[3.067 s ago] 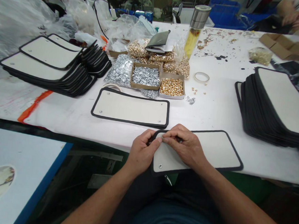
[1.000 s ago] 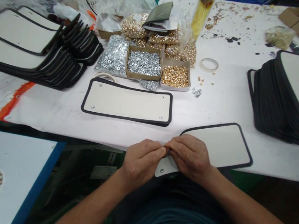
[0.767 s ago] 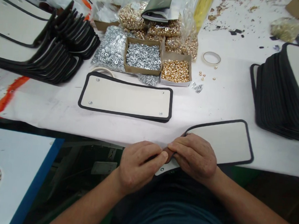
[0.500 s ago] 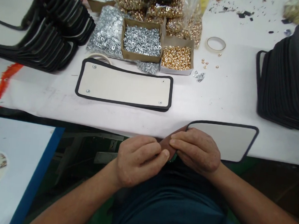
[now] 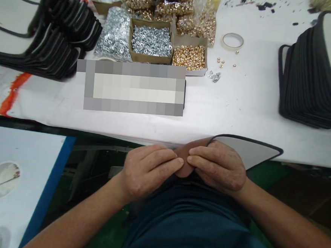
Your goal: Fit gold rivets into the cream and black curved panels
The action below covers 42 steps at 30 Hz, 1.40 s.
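Both my hands are at the table's front edge, close together over my lap. A flexible panel (image 5: 255,151), light grey on one face with a dark edge and brown on the other, is bent between them. My left hand (image 5: 148,170) pinches the brown part with thumb and fingers. Gripping the same panel a little to the right is my right hand (image 5: 222,164), closed, with the grey end sticking out behind it. The fingers hide what lies between their tips. On the table ahead, a pale rectangular piece (image 5: 134,87) is pixelated.
Stacks of dark-edged panels stand left (image 5: 37,54) and right (image 5: 307,81). At the back are a box of silver eyelets (image 5: 151,41), a box of gold eyelets (image 5: 189,57) and filled bags. A tape roll (image 5: 233,41) lies near loose eyelets. A blue-edged white board (image 5: 35,160) is at lower left.
The held panel is bent more, its brown face now curving in a rounded fold between my hands. Its grey end has tilted. My left hand has shifted slightly left; both grips continue.
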Tool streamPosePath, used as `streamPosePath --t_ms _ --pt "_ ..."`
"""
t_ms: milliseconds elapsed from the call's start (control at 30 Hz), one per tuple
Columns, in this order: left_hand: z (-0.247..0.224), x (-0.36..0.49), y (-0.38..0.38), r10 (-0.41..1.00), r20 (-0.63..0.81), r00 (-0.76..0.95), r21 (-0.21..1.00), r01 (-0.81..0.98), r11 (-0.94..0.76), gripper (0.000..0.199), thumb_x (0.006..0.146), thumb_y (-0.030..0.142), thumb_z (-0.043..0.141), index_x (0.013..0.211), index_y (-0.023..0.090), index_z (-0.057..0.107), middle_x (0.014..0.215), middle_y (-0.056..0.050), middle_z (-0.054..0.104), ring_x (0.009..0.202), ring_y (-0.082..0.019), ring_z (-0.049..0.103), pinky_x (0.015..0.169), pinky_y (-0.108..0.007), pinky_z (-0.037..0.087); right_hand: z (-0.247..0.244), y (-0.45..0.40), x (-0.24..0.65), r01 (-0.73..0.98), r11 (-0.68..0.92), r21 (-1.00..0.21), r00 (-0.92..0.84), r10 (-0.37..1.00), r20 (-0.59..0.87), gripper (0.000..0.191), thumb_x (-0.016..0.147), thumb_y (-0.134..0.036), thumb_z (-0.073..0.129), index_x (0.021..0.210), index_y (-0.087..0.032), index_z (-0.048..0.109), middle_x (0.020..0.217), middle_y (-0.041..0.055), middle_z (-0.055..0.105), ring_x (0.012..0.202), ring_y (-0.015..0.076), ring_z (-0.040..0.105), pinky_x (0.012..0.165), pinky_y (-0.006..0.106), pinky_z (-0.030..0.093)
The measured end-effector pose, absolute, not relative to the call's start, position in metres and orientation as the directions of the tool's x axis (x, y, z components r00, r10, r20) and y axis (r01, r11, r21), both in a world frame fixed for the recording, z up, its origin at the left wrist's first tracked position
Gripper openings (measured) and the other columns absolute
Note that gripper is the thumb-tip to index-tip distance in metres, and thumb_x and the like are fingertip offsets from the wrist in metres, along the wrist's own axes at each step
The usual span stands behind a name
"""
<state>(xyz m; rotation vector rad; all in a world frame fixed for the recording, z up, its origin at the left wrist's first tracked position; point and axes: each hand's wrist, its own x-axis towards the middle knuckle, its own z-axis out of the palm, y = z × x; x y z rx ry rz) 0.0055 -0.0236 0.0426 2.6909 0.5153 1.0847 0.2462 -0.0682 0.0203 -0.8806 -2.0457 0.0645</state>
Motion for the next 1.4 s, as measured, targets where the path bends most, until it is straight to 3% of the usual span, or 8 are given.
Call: streamPosePath --t_ms 133,400,867,1100,1400 --pt "0.048 0.005 -0.026 0.377 0.601 0.705 0.304 0.235 -0.923 0.008 0.098 0.013 0.069 0.102 0.011 0.075 0.093 -0.009 0.080 0.084 -0.019 0.076 0.074 -0.030 0.066 0.024 -0.068 0.247 0.544 0.775 -0.321 -0.421 0.583 0.695 0.006 0.095 -0.014 0.067 0.100 -0.015 0.071 0.092 0.0095 0.080 0.065 0.0154 0.065 0.059 0.032 0.047" --pt "0.055 0.005 -0.031 0.381 0.569 0.728 0.331 0.221 -0.917 0.007 0.099 0.012 0.067 0.099 0.011 0.073 0.090 -0.011 0.080 0.083 -0.020 0.077 0.072 -0.031 0.066 0.030 -0.071 0.246 0.518 0.794 -0.318 -0.481 0.578 0.660 0.008 0.094 -0.013 0.067 0.101 -0.014 0.070 0.089 0.0083 0.079 0.065 0.0155 0.062 0.059 0.034 0.043" --pt "0.053 0.005 -0.047 0.449 0.573 0.686 0.431 0.214 -0.876 0.010 0.093 0.008 0.073 0.102 0.010 0.073 0.096 -0.012 0.080 0.088 -0.020 0.077 0.078 -0.031 0.067 0.039 -0.077 0.242 0.517 0.787 -0.336 -0.508 0.598 0.620 0.011 0.094 -0.013 0.065 0.104 -0.013 0.068 0.084 0.0074 0.075 0.068 0.0172 0.062 0.062 0.034 0.047" --pt "0.054 0.004 -0.051 0.436 0.575 0.692 0.402 0.225 -0.888 0.005 0.094 0.009 0.074 0.099 0.011 0.073 0.092 -0.009 0.080 0.084 -0.016 0.077 0.081 -0.025 0.066 0.034 -0.078 0.243 0.526 0.758 -0.385 -0.478 0.639 0.603 0.012 0.097 -0.018 0.064 0.108 -0.014 0.069 0.092 0.0087 0.077 0.074 0.0181 0.068 0.065 0.034 0.050" --pt "0.059 0.004 -0.051 0.376 0.611 0.696 0.309 0.227 -0.923 0.006 0.092 0.008 0.074 0.093 0.012 0.070 0.089 -0.007 0.079 0.081 -0.017 0.078 0.074 -0.028 0.068 0.037 -0.080 0.241 0.509 0.810 -0.292 -0.538 0.564 0.626 0.011 0.096 -0.018 0.064 0.106 -0.014 0.067 0.086 0.0063 0.076 0.068 0.0181 0.065 0.062 0.035 0.049"
